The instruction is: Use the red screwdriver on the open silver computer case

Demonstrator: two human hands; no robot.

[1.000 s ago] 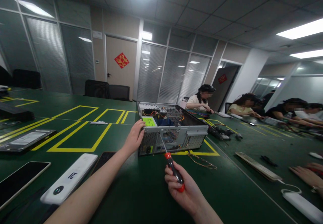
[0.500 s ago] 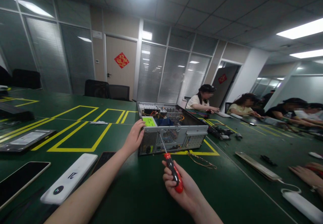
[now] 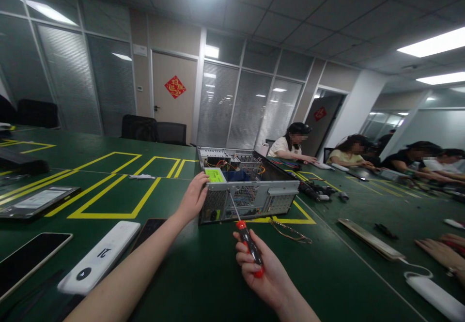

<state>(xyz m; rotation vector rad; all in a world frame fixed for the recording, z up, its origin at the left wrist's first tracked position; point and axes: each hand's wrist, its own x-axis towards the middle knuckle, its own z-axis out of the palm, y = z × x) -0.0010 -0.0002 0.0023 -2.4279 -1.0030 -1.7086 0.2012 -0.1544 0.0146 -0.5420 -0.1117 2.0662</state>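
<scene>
An open computer case point(image 3: 263, 193) lies on the green table, its rear panel facing me. My left hand point(image 3: 194, 197) grips the case's left corner, fingers bent over the edge beside the power supply point(image 3: 215, 175) with its bright green label. My right hand point(image 3: 259, 264) is closed around the red and black handle of a screwdriver point(image 3: 250, 244). The screwdriver's shaft slants up to the rear panel, and its tip meets the panel near the power supply; the screw there is too small to make out. Wires and blue parts show inside the case.
Left of my arm lie a white power bank point(image 3: 100, 256), a phone point(image 3: 34, 259) and a hard drive point(image 3: 39, 200). Thin wires point(image 3: 290, 232) lie before the case; black cables point(image 3: 316, 189) sit to its right. Farther right are another phone point(image 3: 370, 239) and a co-worker's hands point(image 3: 439, 252).
The screwdriver handle has turned within my right hand, its black strip now facing more to the right. My right fingers have shifted slightly; my left hand and the case have stayed put.
</scene>
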